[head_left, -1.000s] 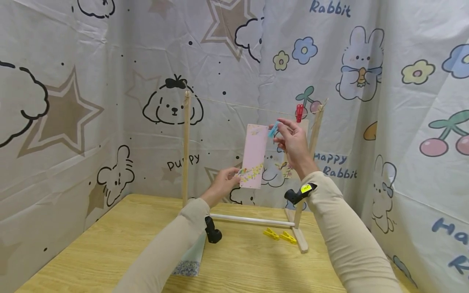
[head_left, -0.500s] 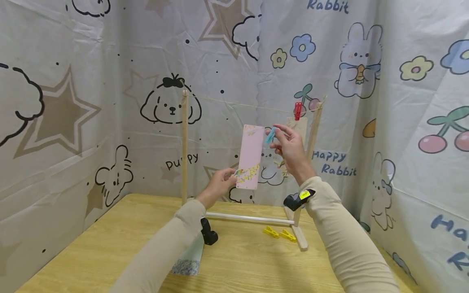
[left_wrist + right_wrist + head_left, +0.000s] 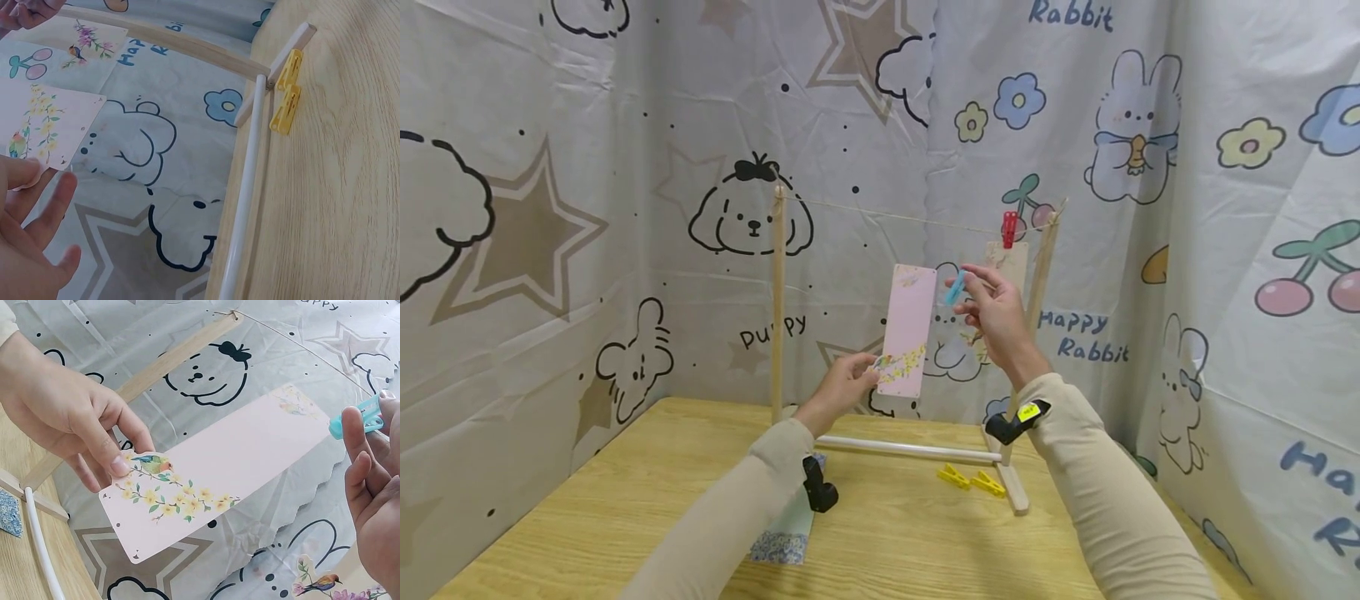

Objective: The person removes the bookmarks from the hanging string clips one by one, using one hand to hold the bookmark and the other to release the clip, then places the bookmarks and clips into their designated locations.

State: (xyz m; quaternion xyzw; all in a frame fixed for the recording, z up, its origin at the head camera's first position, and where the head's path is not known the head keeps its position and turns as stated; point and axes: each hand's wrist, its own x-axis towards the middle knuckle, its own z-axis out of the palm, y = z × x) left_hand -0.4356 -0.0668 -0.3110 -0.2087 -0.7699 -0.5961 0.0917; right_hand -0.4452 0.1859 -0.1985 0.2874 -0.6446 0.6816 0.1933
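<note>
My left hand (image 3: 842, 387) pinches the lower left edge of a pink card (image 3: 908, 325) with yellow blossoms and a bird printed on it. The card stands nearly upright in the air, its top below the string (image 3: 887, 214). In the right wrist view the thumb of the left hand (image 3: 94, 434) lies over the card by the bird. My right hand (image 3: 1000, 321) pinches a light blue clothespin (image 3: 956, 287) just right of the card's upper edge. A red clothespin (image 3: 1010, 229) on the string holds a cream card (image 3: 1015, 262), partly hidden behind my right hand.
A wooden frame with a left post (image 3: 778, 308) and right post (image 3: 1043, 283) carries the string. A white rod (image 3: 917, 450) joins its base. Two yellow clothespins (image 3: 955, 476) lie on the table by the right foot. A pale card with a blue pattern (image 3: 781, 546) lies near my left forearm.
Both hands have come down a little and slightly left, with the pink card and the blue clothespin still in them. The card is now farther below the string.
</note>
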